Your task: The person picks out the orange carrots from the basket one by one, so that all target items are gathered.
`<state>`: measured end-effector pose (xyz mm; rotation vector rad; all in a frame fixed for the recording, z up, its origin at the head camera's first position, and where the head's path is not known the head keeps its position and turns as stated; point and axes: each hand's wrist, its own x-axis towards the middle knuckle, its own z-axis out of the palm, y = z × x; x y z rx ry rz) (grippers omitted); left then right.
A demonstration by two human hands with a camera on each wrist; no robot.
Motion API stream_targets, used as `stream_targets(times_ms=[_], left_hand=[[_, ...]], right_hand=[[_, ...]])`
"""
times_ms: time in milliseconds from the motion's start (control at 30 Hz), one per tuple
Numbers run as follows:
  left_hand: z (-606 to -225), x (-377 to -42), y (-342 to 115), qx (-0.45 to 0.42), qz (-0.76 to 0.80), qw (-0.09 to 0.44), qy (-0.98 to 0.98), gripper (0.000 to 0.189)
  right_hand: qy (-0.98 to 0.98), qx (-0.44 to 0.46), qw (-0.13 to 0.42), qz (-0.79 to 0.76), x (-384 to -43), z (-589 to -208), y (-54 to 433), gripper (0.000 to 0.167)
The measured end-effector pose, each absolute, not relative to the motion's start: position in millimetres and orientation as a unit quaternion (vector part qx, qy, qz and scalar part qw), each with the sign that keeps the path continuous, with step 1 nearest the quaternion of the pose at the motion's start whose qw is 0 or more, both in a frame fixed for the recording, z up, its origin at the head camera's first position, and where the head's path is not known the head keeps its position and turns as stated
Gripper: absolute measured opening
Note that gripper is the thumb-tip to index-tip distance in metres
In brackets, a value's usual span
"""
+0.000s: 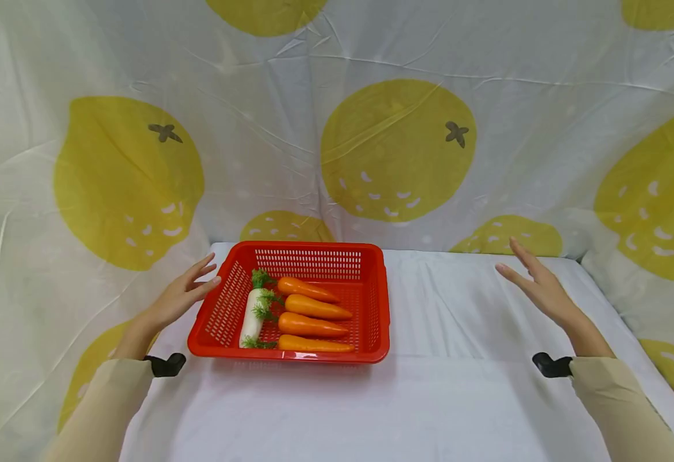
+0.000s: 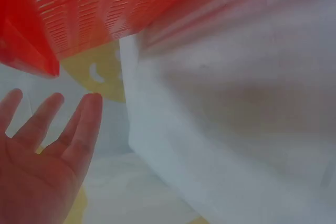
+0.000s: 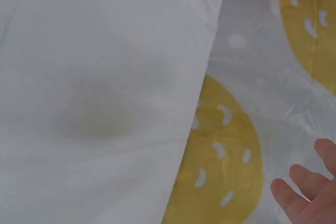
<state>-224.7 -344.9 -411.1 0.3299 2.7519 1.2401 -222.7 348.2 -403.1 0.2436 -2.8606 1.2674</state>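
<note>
A red plastic basket (image 1: 329, 359) with slotted walls stands left of the middle on the white table. Inside lie several orange carrots (image 1: 317, 307) with leafy green ends, stacked in a column and pointing right. Along their left side lies a white radish (image 1: 252, 317) with a green top. My left hand (image 1: 182, 296) hovers by the basket's left wall, fingers spread and holding nothing; in the left wrist view its fingers lie below the red wall. Far to the right, over bare cloth, my right hand (image 1: 539, 287) hangs in the air with its fingers extended, holding nothing.
White cloth covers the table (image 1: 429, 404). Behind it and at both sides hangs a pale curtain (image 1: 267, 147) printed with large yellow lemons. Black bands (image 1: 166, 365) sit at both wrists, by the beige sleeves.
</note>
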Motion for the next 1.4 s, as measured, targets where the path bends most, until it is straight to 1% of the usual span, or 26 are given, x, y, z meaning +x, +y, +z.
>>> stream_targets(times_ms=[133,300,433,600,733,900,1133,1400], left_hand=[[-419,-223,-343,0.1,0.468,0.052,0.876,0.07],[-425,-221,-339,0.069,0.515,0.049,0.853,0.068],[-428,-219,-335,0.047,0.522,0.037,0.851,0.066],[-431,-218,-330,0.042,0.515,0.018,0.856,0.06],[-434,-219,-329,0.037,0.524,0.006,0.851,0.056],[-439,-220,-329,0.029,0.553,0.006,0.832,0.056],[-444,-222,-325,0.01,0.56,-0.02,0.828,0.055],[-446,-222,-324,-0.004,0.58,-0.01,0.814,0.055]], right_hand=[[-0.887,0.111,0.009,0.447,-224,-400,338,0.075],[-0.864,0.121,0.006,0.489,-226,-395,324,0.073],[-0.85,0.127,0.003,0.512,-228,-389,311,0.071],[-0.838,0.145,-0.007,0.527,-232,-382,295,0.068],[-0.823,0.158,-0.018,0.546,-236,-375,283,0.069],[-0.807,0.157,-0.036,0.569,-244,-366,269,0.069],[-0.783,0.178,-0.048,0.594,-260,-349,242,0.07],[-0.761,0.189,-0.058,0.618,-280,-336,203,0.067]])
